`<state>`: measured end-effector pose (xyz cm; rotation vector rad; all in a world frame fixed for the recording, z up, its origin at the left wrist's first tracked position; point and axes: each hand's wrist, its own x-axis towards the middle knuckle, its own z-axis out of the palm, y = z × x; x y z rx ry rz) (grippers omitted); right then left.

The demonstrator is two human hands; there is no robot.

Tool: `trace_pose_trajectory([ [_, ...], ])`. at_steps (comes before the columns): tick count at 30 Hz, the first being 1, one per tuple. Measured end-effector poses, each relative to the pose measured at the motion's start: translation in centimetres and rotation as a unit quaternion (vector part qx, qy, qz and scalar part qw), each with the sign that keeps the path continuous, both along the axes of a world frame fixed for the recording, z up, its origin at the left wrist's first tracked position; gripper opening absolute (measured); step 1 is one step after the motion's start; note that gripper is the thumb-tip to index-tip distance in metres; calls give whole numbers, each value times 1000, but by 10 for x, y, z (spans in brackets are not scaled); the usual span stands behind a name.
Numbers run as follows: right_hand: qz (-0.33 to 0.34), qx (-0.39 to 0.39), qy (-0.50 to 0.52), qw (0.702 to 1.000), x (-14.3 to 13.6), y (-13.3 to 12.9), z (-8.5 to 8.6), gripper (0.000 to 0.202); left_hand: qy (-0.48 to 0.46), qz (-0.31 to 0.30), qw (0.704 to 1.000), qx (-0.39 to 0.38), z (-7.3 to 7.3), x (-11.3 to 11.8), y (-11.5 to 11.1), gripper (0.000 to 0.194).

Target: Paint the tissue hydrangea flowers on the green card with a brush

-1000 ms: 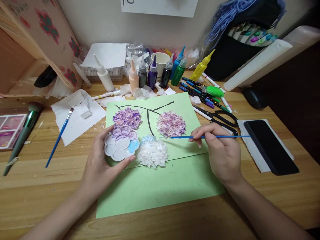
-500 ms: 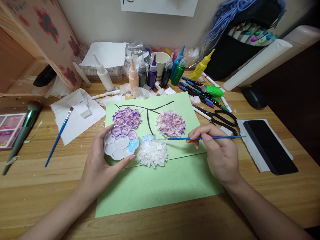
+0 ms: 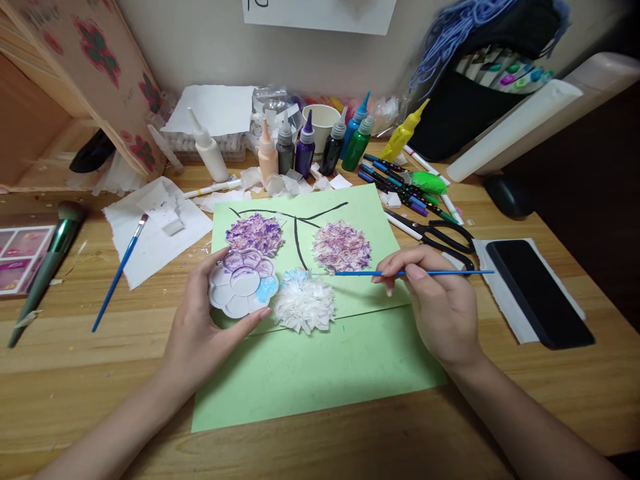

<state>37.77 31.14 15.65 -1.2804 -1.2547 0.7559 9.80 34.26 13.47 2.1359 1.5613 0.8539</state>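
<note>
My left hand (image 3: 200, 327) grips a white flower-shaped palette (image 3: 227, 295) with purple and light-blue paint in its wells. A thin blue paintbrush (image 3: 363, 273) is pinched in my right hand (image 3: 433, 300), its tip pointing left at the top of a white paper pompom (image 3: 305, 307). That pompom has a light-blue patch on its upper left. Two purple-and-white pompoms, one at left (image 3: 254, 233) and one at right (image 3: 343, 248), sit above it on green paper (image 3: 310, 380) with drawn black branches.
Paint bottles (image 3: 305, 150) and a paper cup (image 3: 320, 123) stand at the back. Pens (image 3: 395, 183), black scissors (image 3: 445, 237) and a phone (image 3: 540, 293) are at right. Another blue brush (image 3: 120, 273) rests partly on white paper (image 3: 185, 250) at left, beside a green-handled brush (image 3: 47, 270).
The brush in my right hand has risen slightly at its tip end. My left hand and the palette have barely shifted.
</note>
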Motion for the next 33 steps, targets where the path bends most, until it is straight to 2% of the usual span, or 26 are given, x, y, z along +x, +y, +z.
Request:
trace_pose_trajectory([
  [3, 10, -20, 1, 1000, 0, 1, 0, 22, -2, -1, 1000, -2, 0, -1, -1, 78],
  [7, -7, -6, 12, 1000, 0, 1, 0, 23, -5, -1, 1000, -6, 0, -1, -1, 78],
  [11, 14, -18, 2, 1000, 0, 1, -1, 23, -7, 0, 1000, -3, 1, 1, 0, 77],
  [16, -2, -17, 29, 999, 1, 3, -1, 24, -7, -2, 1000, 0, 0, 1, 0, 77],
  [21, 29, -36, 26, 999, 1, 2, -1, 23, 1, -1, 1000, 4, 1, 0, 0, 77],
  [25, 11, -24, 36, 999, 2, 1, -1, 24, 3, -2, 1000, 4, 1, 0, 0, 77],
  [30, 38, -31, 20, 999, 0, 1, 0, 23, 4, 0, 1000, 6, 0, 0, 0, 78],
  [33, 20, -18, 30, 999, 1, 0, 0, 24, -1, -2, 1000, 6, -1, 0, 0, 78],
])
